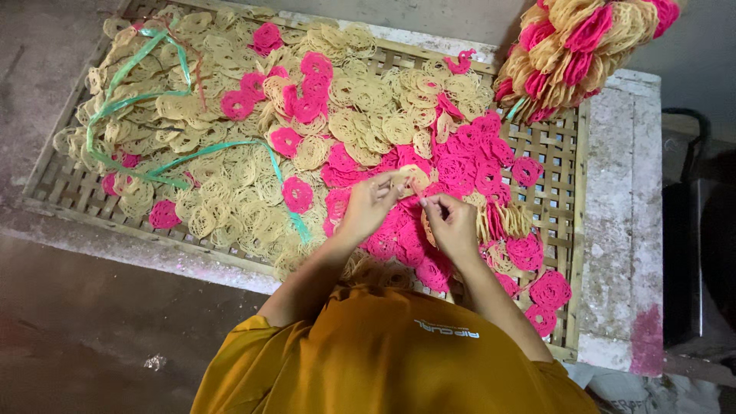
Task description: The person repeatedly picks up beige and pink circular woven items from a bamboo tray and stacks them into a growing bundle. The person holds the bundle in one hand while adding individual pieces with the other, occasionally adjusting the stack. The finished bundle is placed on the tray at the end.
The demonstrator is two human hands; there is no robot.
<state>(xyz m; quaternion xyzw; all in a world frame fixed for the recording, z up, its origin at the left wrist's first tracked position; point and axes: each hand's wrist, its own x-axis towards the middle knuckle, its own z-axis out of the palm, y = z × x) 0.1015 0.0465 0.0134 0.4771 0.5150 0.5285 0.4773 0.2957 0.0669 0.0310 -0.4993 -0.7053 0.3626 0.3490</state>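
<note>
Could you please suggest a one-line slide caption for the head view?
Left hand and right hand pinch a cream noodle disc over a woven tray of pink and cream discs.

Labels: one small white printed logo strip [447, 329] on the back of the mustard-yellow shirt [368, 360]. Packages, signs, screens: none visible.

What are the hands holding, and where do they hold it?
The left hand pinches a cream-coloured round noodle cracker by its near edge. The right hand has its fingertips closed, but what is in its grip cannot be told.
</note>
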